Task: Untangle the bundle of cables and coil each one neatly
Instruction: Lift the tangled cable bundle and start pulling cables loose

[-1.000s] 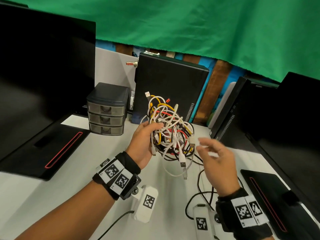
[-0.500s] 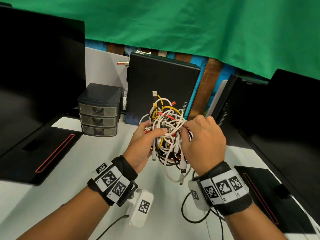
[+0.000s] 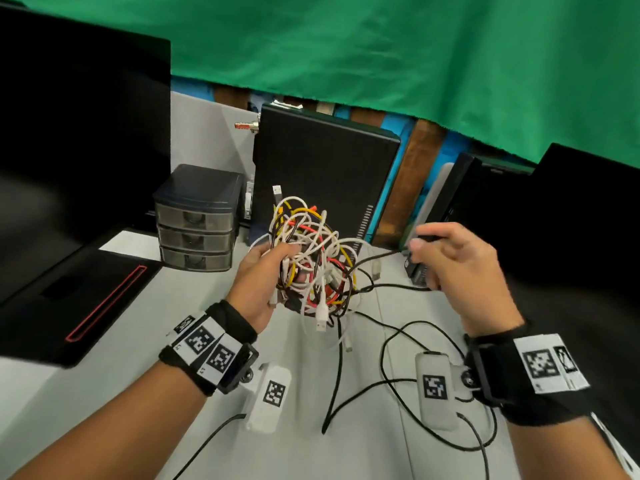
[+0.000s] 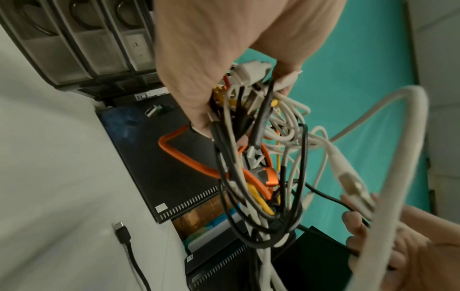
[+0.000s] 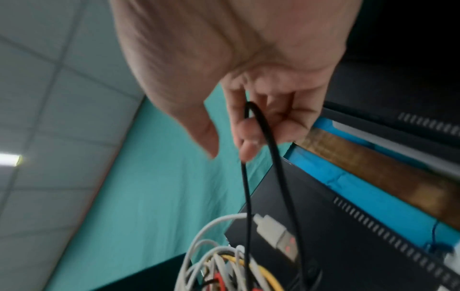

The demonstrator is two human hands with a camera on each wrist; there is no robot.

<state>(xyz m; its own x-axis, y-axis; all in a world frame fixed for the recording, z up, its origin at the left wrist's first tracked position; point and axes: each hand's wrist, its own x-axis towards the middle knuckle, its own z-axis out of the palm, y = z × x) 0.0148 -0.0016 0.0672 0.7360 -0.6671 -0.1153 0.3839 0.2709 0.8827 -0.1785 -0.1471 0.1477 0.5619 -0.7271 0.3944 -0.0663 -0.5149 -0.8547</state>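
L hand (image 3: pixel 258 278) grips cable bundle (image 3: pixel 313 261) above the desk (image 3: pixel 104 393), centre frame. R hand (image 3: pixel 460 271) at 3 o'clock, fingers hooked round a black cable (image 5: pixel 263 141) loop from the tangle.

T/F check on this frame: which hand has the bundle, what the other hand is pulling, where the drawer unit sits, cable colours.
1. The left hand grips the cable bundle. True.
2. The right hand pinches a white cable. False: its fingers hold a loop of black cable.
3. The bundle rests on the table. False: it is held above it.
4. The drawer unit is left of the bundle. True.
5. The bundle has only white cables. False: also yellow, red and black.
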